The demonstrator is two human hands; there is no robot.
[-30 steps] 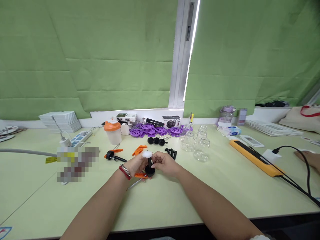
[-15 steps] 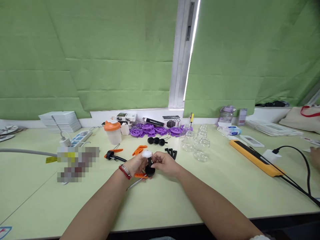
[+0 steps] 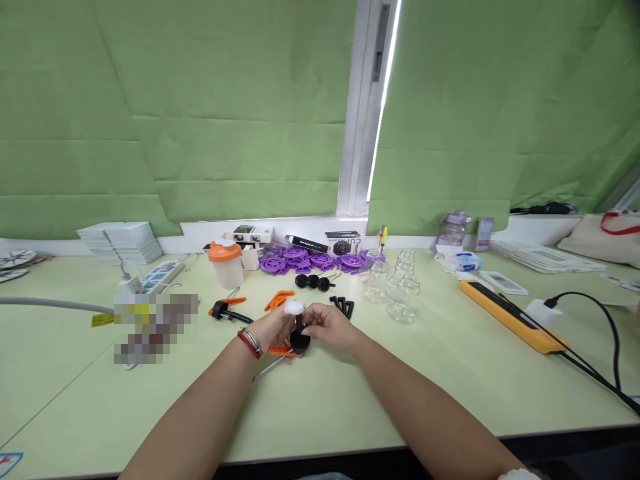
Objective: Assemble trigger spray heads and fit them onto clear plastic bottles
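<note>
Green blinds back the pale table (image 3: 350,400); your left hand (image 3: 273,328) and right hand (image 3: 330,328) pinch the black peg-and-disc part (image 3: 299,339) upright between fingertips, purple wheels (image 3: 310,261) at twelve o'clock.

Only one legible print here: the small box (image 3: 343,243) by the windowsill reads "CUP HOLDER" on its side; the other boxes and labels are too blurred to read.

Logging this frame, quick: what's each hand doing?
Left hand: closed on the black suction-cup part.
Right hand: closed, pinching the same part's stem.
</note>
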